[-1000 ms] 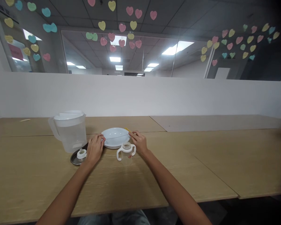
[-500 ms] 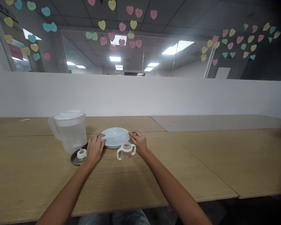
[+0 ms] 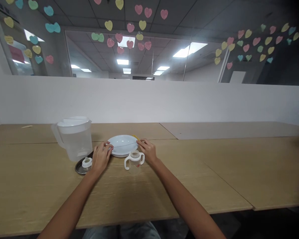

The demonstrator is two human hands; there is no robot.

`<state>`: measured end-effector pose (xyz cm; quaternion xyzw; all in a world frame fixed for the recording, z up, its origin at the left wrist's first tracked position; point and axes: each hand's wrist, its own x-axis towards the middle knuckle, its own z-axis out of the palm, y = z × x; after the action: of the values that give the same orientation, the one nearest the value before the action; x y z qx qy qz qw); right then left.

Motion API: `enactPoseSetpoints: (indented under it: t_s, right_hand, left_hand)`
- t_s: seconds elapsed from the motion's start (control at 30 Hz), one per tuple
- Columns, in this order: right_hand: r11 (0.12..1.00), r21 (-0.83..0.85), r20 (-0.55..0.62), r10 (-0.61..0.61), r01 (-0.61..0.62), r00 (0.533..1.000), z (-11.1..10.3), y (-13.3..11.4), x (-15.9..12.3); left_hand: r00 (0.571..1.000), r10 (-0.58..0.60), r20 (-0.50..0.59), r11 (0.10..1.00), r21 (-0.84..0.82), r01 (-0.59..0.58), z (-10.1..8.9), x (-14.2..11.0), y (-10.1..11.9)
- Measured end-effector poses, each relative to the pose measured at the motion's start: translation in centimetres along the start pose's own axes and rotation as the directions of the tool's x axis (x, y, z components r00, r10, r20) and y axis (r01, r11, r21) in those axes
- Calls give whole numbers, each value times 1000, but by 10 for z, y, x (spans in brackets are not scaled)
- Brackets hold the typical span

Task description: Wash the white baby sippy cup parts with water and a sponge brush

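A thin dark strand, like a wire or thread, stretches over the white plate. My left hand pinches its left end at the plate's near-left rim. At the right rim, my right hand closes thumb and fingers on the other end. Between my wrists stands a clear baby bottle with two white handles and no cap. Beside my left wrist, a white-collared bottle nipple rests on a small dark metal dish, partly hidden by that hand.
A translucent lidded pitcher stands at the left behind the metal dish. Something slim and yellow shows behind the plate's right edge. A flat pale scrap lies far left. The wooden table meets a white wall at the back.
My left thumb and fingertips have drawn slightly closer together on the strand. My right hand, the plate and the bottle look the same.
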<state>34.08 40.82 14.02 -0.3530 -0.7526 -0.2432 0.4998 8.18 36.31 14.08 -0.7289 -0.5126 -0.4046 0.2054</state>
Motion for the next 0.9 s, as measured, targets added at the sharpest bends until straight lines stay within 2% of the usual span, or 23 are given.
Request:
enactPoseSetpoints:
  t_s: [0.23,0.5,0.9]
  right_hand:
    - [1000,-2,24,20,-20,999,0,0,0]
    - [999,7,-15,-38,39,999,0,1,-1]
    - [999,-23,14,-47,47,999,2,1,-3]
  left_hand:
    - [1000,11,-10,1000,4,-11,2,-1,-2]
    - [999,32,-36,999,13,-31,3,-1,-2]
    - [998,37,-59,999,-2,-37,2,-1,-2]
